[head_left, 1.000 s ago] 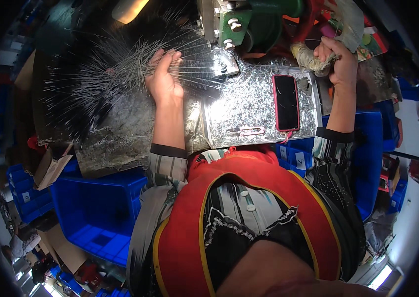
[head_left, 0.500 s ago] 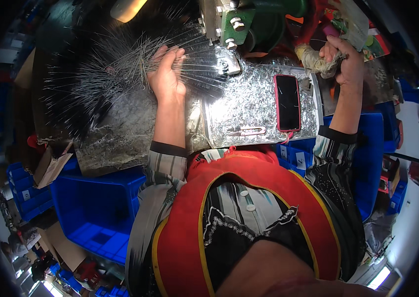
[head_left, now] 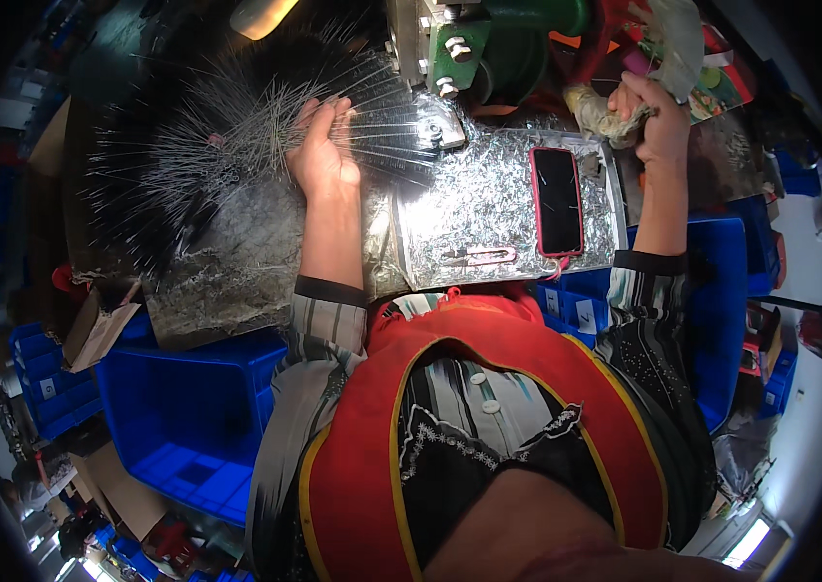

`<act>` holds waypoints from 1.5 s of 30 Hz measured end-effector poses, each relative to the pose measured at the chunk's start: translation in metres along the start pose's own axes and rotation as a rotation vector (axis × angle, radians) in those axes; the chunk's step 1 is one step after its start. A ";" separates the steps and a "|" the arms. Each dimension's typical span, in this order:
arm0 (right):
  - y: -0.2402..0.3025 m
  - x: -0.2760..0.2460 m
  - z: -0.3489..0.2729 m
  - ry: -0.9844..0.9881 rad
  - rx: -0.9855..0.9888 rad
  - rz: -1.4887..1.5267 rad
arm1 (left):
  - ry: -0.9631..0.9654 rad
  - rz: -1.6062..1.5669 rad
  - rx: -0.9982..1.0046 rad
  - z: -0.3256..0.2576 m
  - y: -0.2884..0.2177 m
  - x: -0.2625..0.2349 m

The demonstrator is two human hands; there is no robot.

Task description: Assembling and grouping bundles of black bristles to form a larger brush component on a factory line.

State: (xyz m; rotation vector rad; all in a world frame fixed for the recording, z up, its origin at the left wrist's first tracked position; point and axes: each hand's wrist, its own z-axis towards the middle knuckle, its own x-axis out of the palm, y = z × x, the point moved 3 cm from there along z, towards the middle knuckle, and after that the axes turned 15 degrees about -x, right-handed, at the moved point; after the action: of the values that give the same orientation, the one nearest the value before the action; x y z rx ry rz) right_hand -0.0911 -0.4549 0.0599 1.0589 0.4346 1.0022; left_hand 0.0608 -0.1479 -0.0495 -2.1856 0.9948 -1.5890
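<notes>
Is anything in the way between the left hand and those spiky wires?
No, nothing visible is in the way: the left hand touches the thin grey wires. The red-edged phone lies off to the right, not between them.

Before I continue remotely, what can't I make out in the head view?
- Head view: how many thin strands the left hand touches; its fingers and crossing strands cover the contact.
- Head view: the gripped part of the wrapped handle, hidden by the right hand.
- Head view: the green machine's top, cut off by the upper edge.
</notes>
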 end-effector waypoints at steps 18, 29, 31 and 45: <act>-0.042 -0.026 -0.012 0.255 -0.606 -0.243 | 0.024 -0.057 -0.007 0.004 0.002 0.001; 0.024 0.000 0.014 0.072 0.188 -0.054 | 0.004 -0.118 0.022 0.007 0.003 0.006; 0.016 -0.003 0.006 0.013 -0.042 -0.004 | -0.003 -0.121 0.023 0.006 0.003 0.007; -0.001 0.004 -0.007 -0.021 -0.020 -0.089 | 0.111 0.228 -0.154 -0.007 0.000 0.004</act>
State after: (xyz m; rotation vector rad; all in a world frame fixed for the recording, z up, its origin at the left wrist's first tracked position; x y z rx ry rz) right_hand -0.0936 -0.4481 0.0560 1.0222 0.4498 0.9139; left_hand 0.0554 -0.1496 -0.0438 -2.0080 1.3877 -1.5867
